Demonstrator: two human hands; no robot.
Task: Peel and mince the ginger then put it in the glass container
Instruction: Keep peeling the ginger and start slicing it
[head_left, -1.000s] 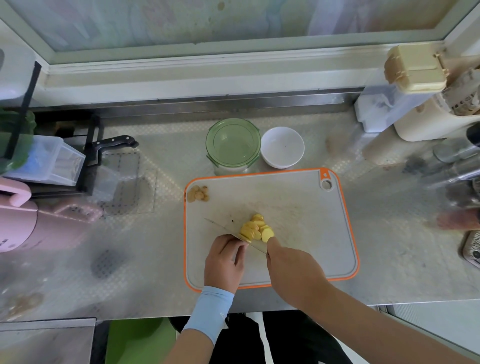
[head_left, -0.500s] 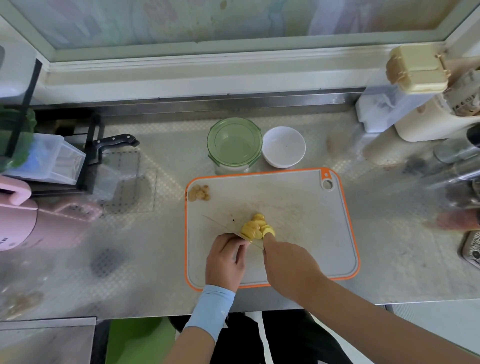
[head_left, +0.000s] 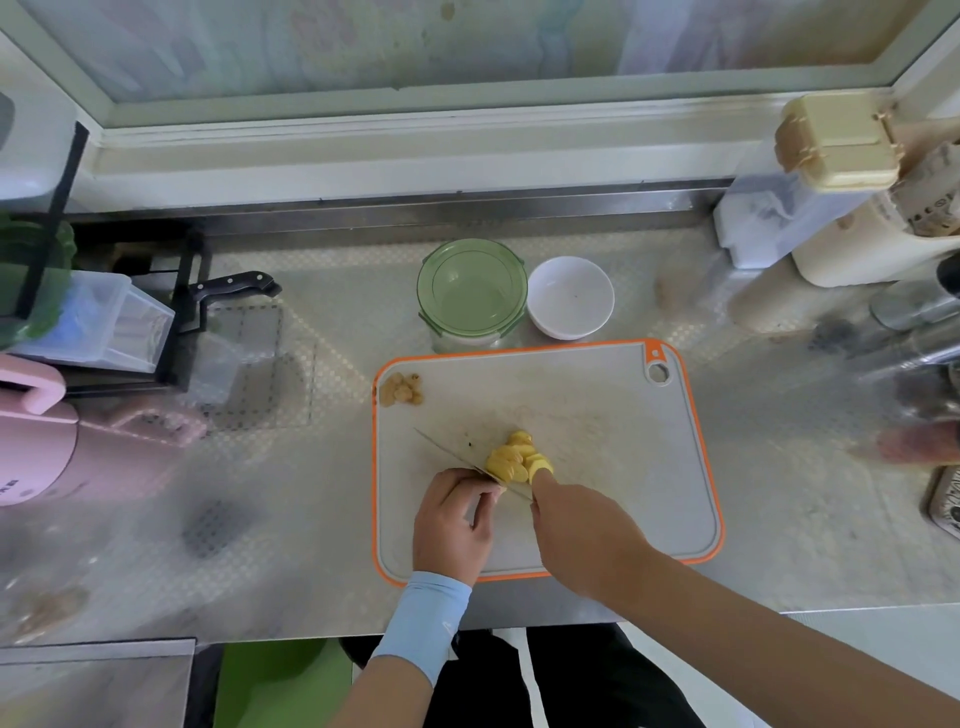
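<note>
Yellow ginger slices (head_left: 514, 460): middle of orange-rimmed grey cutting board (head_left: 597, 415).
Right hand (head_left: 582, 530): clamped on steel knife (head_left: 447, 449).
Left hand (head_left: 452, 519): curled, grip unclear.

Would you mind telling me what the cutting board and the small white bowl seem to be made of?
Cutting board: probably plastic, matte grey with a moulded orange rim. White bowl: glossy, smooth, likely ceramic or melamine; cannot tell which.
</note>
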